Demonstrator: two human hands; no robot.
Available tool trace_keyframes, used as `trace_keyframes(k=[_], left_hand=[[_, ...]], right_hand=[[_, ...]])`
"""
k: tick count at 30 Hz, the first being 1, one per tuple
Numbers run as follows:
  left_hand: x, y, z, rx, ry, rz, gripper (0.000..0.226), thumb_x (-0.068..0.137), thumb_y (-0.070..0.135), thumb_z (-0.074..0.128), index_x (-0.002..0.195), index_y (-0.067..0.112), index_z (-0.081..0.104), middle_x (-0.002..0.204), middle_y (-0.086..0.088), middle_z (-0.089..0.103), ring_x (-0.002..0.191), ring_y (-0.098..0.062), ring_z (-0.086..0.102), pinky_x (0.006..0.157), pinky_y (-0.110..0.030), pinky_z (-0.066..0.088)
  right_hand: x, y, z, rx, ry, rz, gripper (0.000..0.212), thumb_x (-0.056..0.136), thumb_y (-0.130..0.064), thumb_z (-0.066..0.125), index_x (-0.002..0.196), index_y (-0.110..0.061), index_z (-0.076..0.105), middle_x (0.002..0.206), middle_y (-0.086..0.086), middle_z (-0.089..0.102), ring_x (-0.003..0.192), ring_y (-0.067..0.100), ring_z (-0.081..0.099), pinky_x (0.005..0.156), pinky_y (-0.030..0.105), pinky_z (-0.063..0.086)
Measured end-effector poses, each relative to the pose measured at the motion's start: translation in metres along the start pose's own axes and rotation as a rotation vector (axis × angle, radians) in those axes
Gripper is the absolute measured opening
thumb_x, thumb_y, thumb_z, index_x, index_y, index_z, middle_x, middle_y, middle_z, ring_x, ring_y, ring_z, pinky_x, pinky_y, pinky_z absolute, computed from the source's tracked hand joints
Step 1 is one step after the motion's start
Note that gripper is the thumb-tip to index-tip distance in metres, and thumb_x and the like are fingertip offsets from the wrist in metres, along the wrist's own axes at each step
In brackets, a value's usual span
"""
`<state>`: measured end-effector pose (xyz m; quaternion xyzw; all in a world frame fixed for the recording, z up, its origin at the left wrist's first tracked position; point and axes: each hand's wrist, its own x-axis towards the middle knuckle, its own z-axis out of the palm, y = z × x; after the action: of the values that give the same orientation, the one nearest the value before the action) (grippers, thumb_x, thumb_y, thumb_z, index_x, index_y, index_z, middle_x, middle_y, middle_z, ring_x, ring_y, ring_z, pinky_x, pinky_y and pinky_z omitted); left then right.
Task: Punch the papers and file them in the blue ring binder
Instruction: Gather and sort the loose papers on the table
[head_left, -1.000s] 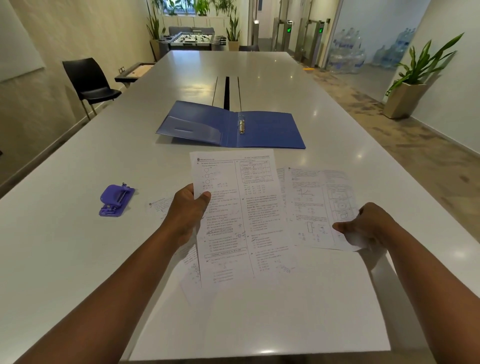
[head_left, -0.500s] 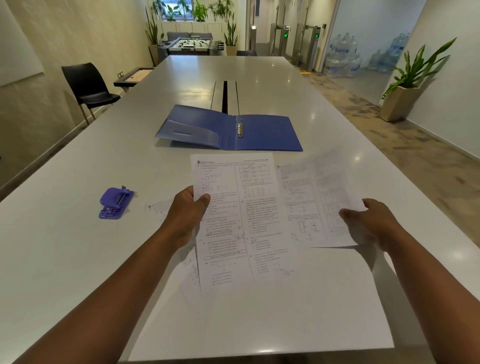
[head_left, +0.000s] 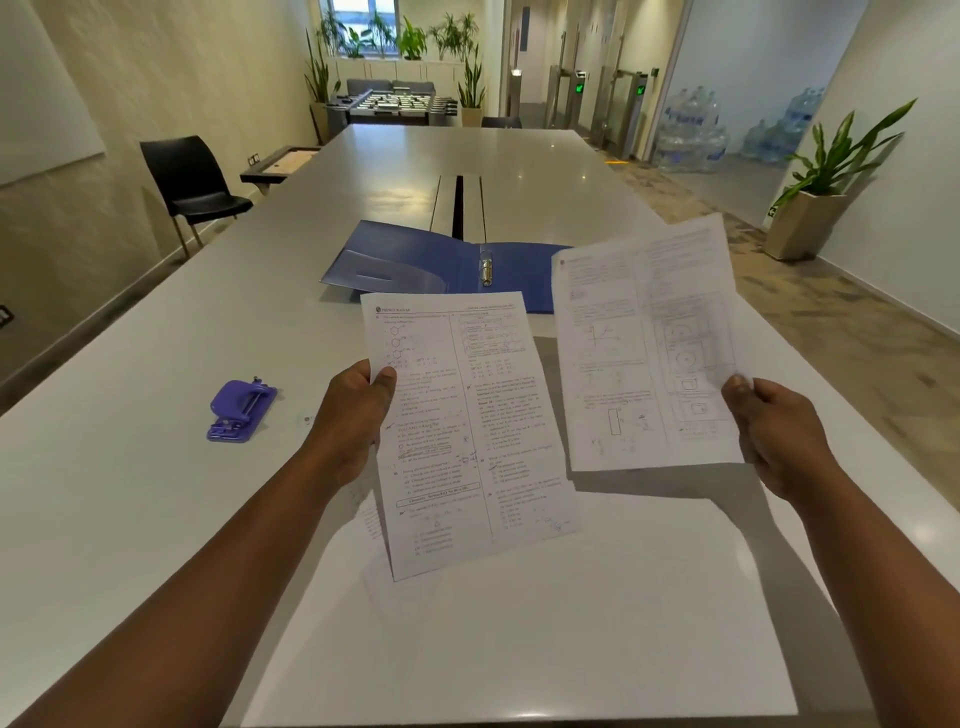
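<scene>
Papers: two printed sheets, both held off the table. Sheet A – exam-type print in two cols w/ pen marks – held near its left edge by the left hand, thumb on the printed face, fingers behind. Sheet B – diagrams, print blurred – held at its lower right edge by the right hand, fingers curled round the edge; sheet raised and tilted, its top left corner covers part of the binder's right cover. The two sheets are side by side, apart. Corner of a further printed sheet shows below the left wrist, lying flat; detail too small to read.

Blue ring binder: lying open on the table beyond sheet A, rings at the centre, left cover slightly raised w/ clear inner pocket.

Hole punch, purple: on the table left of the left hand, well apart from the papers.

Large blank white sheet on the near table edge, under both forearms.

Surroundings: black chair at left wall; potted plant at right; water bottles far right.
</scene>
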<state>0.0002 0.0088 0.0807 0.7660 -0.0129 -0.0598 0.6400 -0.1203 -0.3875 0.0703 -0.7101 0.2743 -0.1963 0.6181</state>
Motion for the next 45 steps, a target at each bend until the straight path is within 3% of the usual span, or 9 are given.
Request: trace_keyframes(k=[1, 2, 6, 18, 24, 32, 35, 39, 45], left_hand=[[0.001, 0.001, -0.002, -0.008, 0.001, 0.001, 0.025, 0.105, 0.034, 0.051, 0.112, 0.014, 0.064, 0.098, -0.001, 0.073, 0.083, -0.024, 0.071, 0.066, -0.032, 0.052], [0.002, 0.001, -0.004, -0.018, -0.001, 0.003, 0.025, 0.105, 0.034, 0.051, 0.112, 0.014, 0.064, 0.099, -0.002, 0.074, 0.084, -0.024, 0.071, 0.068, -0.034, 0.053], [0.004, 0.006, -0.008, -0.043, -0.019, 0.023, 0.021, 0.104, 0.034, 0.053, 0.106, 0.018, 0.065, 0.094, 0.001, 0.075, 0.081, -0.023, 0.072, 0.068, -0.034, 0.054], [-0.004, 0.018, 0.012, -0.31, -0.187, 0.086, 0.023, 0.106, 0.028, 0.049, 0.116, 0.021, 0.068, 0.112, -0.004, 0.077, 0.099, -0.026, 0.075, 0.093, -0.051, 0.056], [-0.003, 0.022, 0.017, -0.415, -0.216, 0.091, 0.027, 0.107, 0.025, 0.045, 0.125, 0.021, 0.065, 0.122, -0.005, 0.074, 0.108, -0.027, 0.073, 0.095, -0.051, 0.056], [-0.008, 0.029, 0.021, -0.433, -0.164, 0.133, 0.03, 0.108, 0.036, 0.039, 0.121, 0.03, 0.065, 0.117, 0.002, 0.076, 0.108, -0.023, 0.073, 0.085, -0.039, 0.061], [-0.01, 0.033, 0.022, -0.377, -0.17, 0.188, 0.036, 0.104, 0.049, 0.037, 0.126, 0.033, 0.06, 0.123, 0.005, 0.074, 0.11, -0.021, 0.072, 0.085, -0.041, 0.062], [-0.01, 0.036, 0.021, -0.202, -0.006, 0.303, 0.029, 0.099, 0.036, 0.06, 0.123, 0.018, 0.06, 0.11, 0.007, 0.076, 0.098, -0.017, 0.075, 0.081, -0.039, 0.064], [-0.007, 0.049, 0.015, -0.207, 0.024, 0.396, 0.017, 0.101, 0.027, 0.059, 0.117, 0.024, 0.062, 0.107, 0.012, 0.075, 0.097, -0.011, 0.075, 0.077, -0.026, 0.062]], right_hand=[[-0.002, -0.003, 0.002, 0.033, -0.003, -0.012, 0.034, 0.102, -0.036, 0.059, 0.094, -0.006, 0.072, 0.096, 0.019, 0.076, 0.08, 0.049, 0.068, 0.074, 0.05, 0.061], [-0.004, -0.006, 0.003, 0.073, -0.018, -0.019, 0.029, 0.103, -0.032, 0.058, 0.095, -0.009, 0.073, 0.101, 0.013, 0.078, 0.092, 0.039, 0.074, 0.084, 0.05, 0.062], [-0.009, -0.018, 0.009, 0.193, -0.113, -0.01, 0.023, 0.102, -0.029, 0.058, 0.101, -0.011, 0.071, 0.102, 0.002, 0.08, 0.093, 0.023, 0.077, 0.071, 0.032, 0.065], [-0.034, -0.013, 0.072, 0.195, -0.408, 0.048, 0.032, 0.097, -0.015, 0.064, 0.126, -0.001, 0.062, 0.119, 0.018, 0.073, 0.105, 0.041, 0.072, 0.09, 0.061, 0.057], [-0.041, -0.012, 0.092, 0.195, -0.505, 0.033, 0.035, 0.099, -0.016, 0.061, 0.134, -0.013, 0.059, 0.126, 0.01, 0.072, 0.113, 0.035, 0.07, 0.095, 0.059, 0.055], [-0.047, -0.012, 0.113, 0.168, -0.422, -0.028, 0.038, 0.096, -0.006, 0.067, 0.121, -0.028, 0.049, 0.115, 0.004, 0.077, 0.104, 0.03, 0.074, 0.094, 0.056, 0.057], [-0.05, -0.015, 0.116, 0.143, -0.409, -0.074, 0.031, 0.097, -0.004, 0.064, 0.122, -0.021, 0.061, 0.116, 0.001, 0.076, 0.105, 0.028, 0.074, 0.095, 0.058, 0.056], [-0.053, -0.025, 0.119, 0.155, -0.384, -0.124, 0.029, 0.097, -0.003, 0.063, 0.121, -0.017, 0.066, 0.116, 0.0, 0.076, 0.104, 0.024, 0.074, 0.094, 0.055, 0.058], [-0.054, -0.045, 0.119, 0.275, -0.4, -0.194, 0.033, 0.092, 0.002, 0.067, 0.118, -0.019, 0.065, 0.117, 0.0, 0.076, 0.109, 0.022, 0.072, 0.092, 0.043, 0.058]])
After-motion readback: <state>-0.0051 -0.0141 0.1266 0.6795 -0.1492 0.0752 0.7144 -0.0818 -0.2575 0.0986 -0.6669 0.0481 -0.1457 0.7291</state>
